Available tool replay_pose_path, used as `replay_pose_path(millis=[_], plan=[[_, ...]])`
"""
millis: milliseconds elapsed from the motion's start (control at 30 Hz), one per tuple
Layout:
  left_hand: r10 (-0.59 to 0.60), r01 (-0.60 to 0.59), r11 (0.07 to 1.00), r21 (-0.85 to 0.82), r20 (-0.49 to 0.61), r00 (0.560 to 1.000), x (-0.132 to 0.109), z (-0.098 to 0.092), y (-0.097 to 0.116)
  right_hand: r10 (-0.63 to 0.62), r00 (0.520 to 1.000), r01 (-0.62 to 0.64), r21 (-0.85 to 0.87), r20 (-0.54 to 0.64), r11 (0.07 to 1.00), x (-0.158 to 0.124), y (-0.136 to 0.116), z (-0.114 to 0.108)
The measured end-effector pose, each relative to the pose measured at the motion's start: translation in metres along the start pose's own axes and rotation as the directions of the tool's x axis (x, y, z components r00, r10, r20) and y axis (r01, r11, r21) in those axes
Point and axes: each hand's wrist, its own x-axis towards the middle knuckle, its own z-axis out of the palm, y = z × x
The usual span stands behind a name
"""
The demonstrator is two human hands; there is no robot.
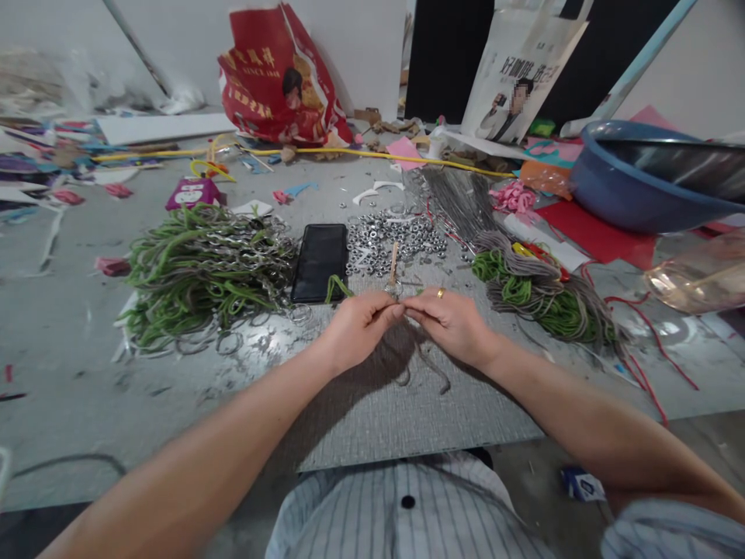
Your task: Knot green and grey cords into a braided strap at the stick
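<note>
My left hand (359, 326) and my right hand (451, 322) meet fingertip to fingertip above the grey table (372, 411). Both pinch a thin green cord (337, 287) whose free end curls off to the left. A small metal ring (393, 290) sits just beyond the fingertips; whether it is on the cord I cannot tell. My right hand wears a gold ring. A grey strand hangs below my hands. A black phone (320, 262) lies just beyond my left hand. A scatter of several silver rings and nuts (387, 241) lies behind my hands.
A heap of green cords with key rings (203, 268) lies at the left. A bundle of grey and green cords (541, 291) lies at the right. A blue basin (646, 175) stands at the far right, a red bag (279, 78) at the back.
</note>
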Motion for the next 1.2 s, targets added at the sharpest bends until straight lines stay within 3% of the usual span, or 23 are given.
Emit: replay_pose_path(millis=[200, 333, 500, 667, 867, 1200], plan=[[0.021, -0.023, 0.999, -0.036, -0.054, 0.998, -0.002, -0.001, 0.001, 0.023, 0.999, -0.022, -0.031, 0.040, 0.999, 0.001, 0.000, -0.002], [0.035, -0.037, 0.999, -0.027, -0.065, 0.997, -0.002, -0.001, -0.002, -0.040, 0.999, 0.042, -0.049, 0.036, 0.998, 0.000, 0.004, -0.002], [0.021, -0.021, 0.999, 0.041, 0.005, 1.000, 0.000, -0.003, -0.004, -0.078, 0.995, 0.085, -0.131, 0.059, 0.988, 0.001, 0.009, -0.001], [-0.066, 0.052, 0.987, 0.149, 0.088, 0.994, 0.002, -0.006, -0.004, 0.002, 0.994, 0.009, -0.105, 0.108, 0.994, 0.001, 0.013, 0.002], [-0.028, -0.024, 0.944, 0.329, 0.153, 0.988, 0.001, -0.002, -0.009, 0.063, 0.955, -0.025, -0.134, 0.291, 0.991, 0.002, 0.015, 0.004], [-0.073, -0.014, 0.894, 0.449, 0.176, 0.982, 0.001, 0.001, -0.008, 0.188, 0.949, -0.104, -0.311, 0.255, 0.945, 0.002, 0.011, 0.005]])
